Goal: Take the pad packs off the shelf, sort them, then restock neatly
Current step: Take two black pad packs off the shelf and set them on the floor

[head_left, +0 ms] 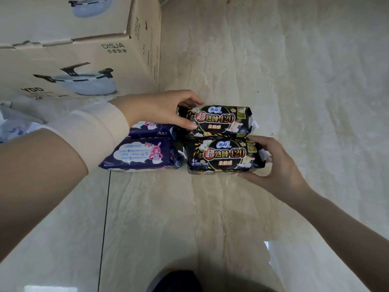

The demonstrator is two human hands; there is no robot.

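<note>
Two black pad packs with gold print lie side by side on the pale tiled floor (pixel 294 81). My left hand (pixel 160 110) grips the left end of the far black pack (pixel 219 121). My right hand (pixel 273 165) holds the right end of the near black pack (pixel 223 157), thumb under its front edge. To their left lie two dark blue packs with a cartoon figure: the near blue pack (pixel 141 154) in full view, the far blue pack (pixel 147 129) partly hidden under my left wrist.
A large cardboard box (pixel 84 49) printed with a cooking pot stands at the upper left, close behind the packs. A crumpled pale bag (pixel 12 123) shows at the left edge. A dark seam (pixel 105 218) runs down the floor. My dark shoe (pixel 176 281) shows at the bottom.
</note>
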